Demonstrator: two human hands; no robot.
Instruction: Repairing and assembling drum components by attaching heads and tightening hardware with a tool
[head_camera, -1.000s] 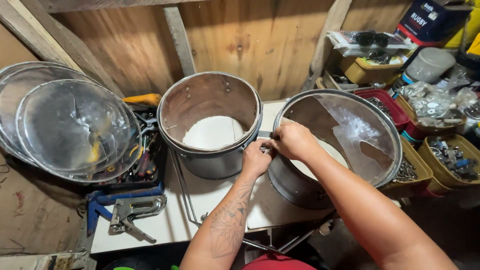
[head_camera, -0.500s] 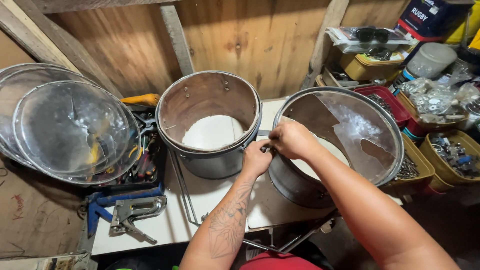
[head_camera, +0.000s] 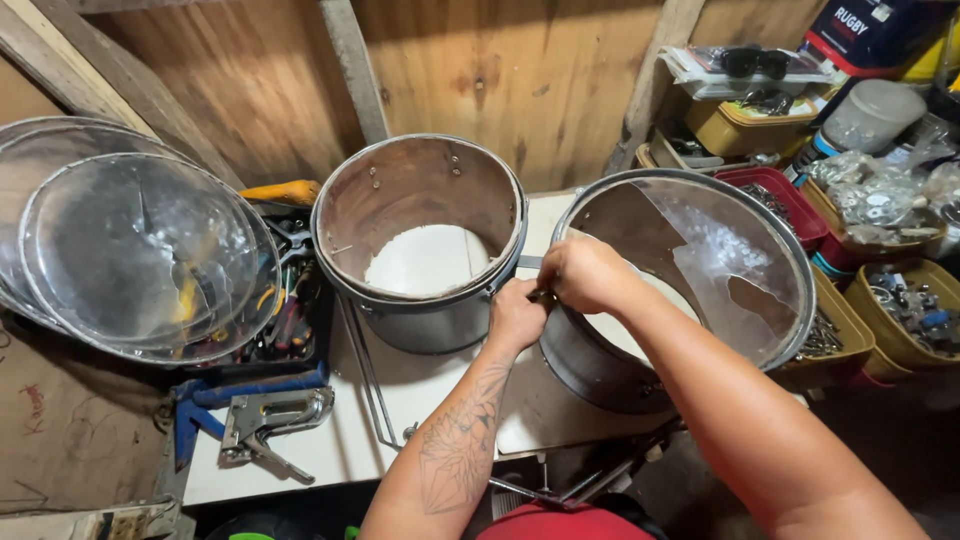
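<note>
hands meet at the near-left rim of the round drum shell with the torn clear skin (head_camera: 690, 290), which sits tilted on the right part of the white surface (head_camera: 330, 450). your left hand (head_camera: 515, 315) is curled with its fingertips pinched on a small dark metal fitting (head_camera: 545, 297) at that rim, and your right hand (head_camera: 585, 275) is closed over the same spot from above, so the fitting is mostly hidden and you cannot tell its exact shape. the two hands touch each other. just beside them to the left stands the open grey metal drum shell (head_camera: 420, 240), upright, with the white surface showing through its bottom; its wall is close to your left hand but apart from it. a thin bent metal rod (head_camera: 365, 375) lies on the surface in front of that shell. further left, a stack of clear round drum skins in metal hoops (head_camera: 140, 255) leans over a dark tray of hand tools (head_camera: 290, 320), and a silver staple gun (head_camera: 270, 420) lies near the front-left corner beside a blue clamp (head_camera: 200, 405). along the right edge sit yellow and red bins of small metal parts (head_camera: 900, 310), well apart from your hands. behind everything runs a plywood wall (head_camera: 540, 80).
</note>
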